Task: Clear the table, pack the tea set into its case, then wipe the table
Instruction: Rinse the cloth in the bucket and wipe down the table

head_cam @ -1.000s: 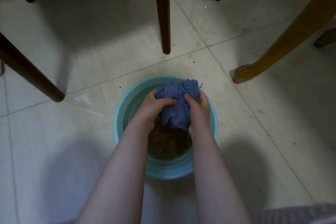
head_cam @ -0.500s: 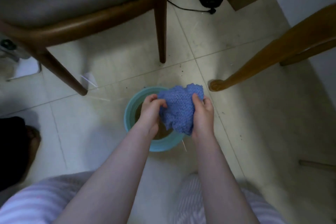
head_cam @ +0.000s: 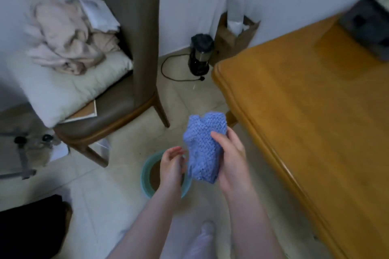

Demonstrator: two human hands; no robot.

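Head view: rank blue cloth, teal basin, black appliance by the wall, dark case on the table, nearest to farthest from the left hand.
From the left hand:
1. blue cloth, just to its right, gripped by the right hand.
2. teal basin, on the floor below it.
3. black appliance, ahead by the wall.
4. dark case, far right, at the table corner.

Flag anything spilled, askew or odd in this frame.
Nothing spilled. One oddity: the basin on the floor holds murky brown water, so the blue cloth in the right hand may smear the table.
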